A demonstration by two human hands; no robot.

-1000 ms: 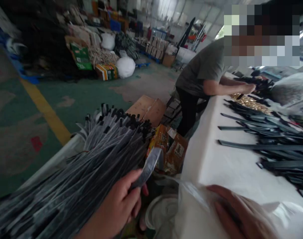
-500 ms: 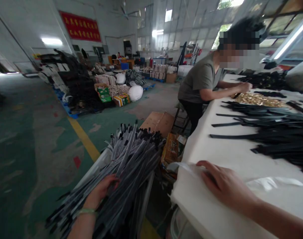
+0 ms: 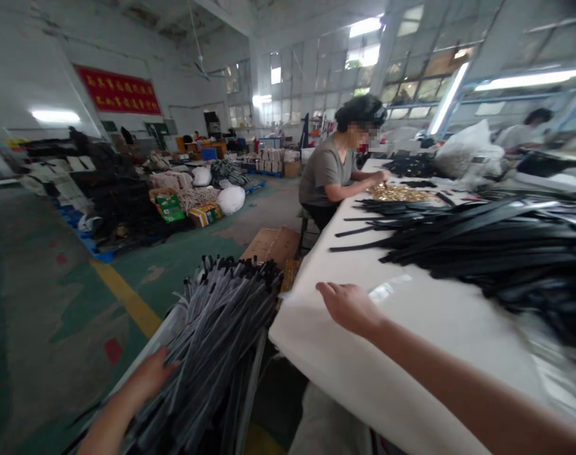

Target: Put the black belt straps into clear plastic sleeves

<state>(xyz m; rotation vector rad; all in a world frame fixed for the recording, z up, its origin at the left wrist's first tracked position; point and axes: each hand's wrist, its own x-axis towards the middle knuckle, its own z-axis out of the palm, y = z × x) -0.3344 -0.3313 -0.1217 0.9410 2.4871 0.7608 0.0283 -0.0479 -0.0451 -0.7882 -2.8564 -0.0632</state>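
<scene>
A thick bundle of long grey and black straps (image 3: 216, 322) fills a bin with a pale rim at lower centre-left. At the bundle's left side is my left hand (image 3: 150, 376), blurred, its fingers stretched over the straps and not wrapped round any that I can see. My right hand (image 3: 347, 308) rests palm down on the white-covered table (image 3: 316, 328) near its left edge, with fingers loosely extended and nothing visible in them. Just beyond its wrist lies a shiny clear plastic strip (image 3: 387, 287). A large pile of black straps (image 3: 458, 246) spreads across the table further right.
A co-worker (image 3: 333, 167) leans over the table's far end, hands at a heap of gold-coloured pieces (image 3: 399, 193). Flattened cardboard (image 3: 271, 246) is behind the strap bin. Loaded pallets and boxes (image 3: 169, 205) stand on the green floor. Another person (image 3: 529, 129) sits at far right.
The view has swung right and pulled back, showing more of the table. My left hand has slid back to the bundle's left edge. My right hand remains on the table near its edge.
</scene>
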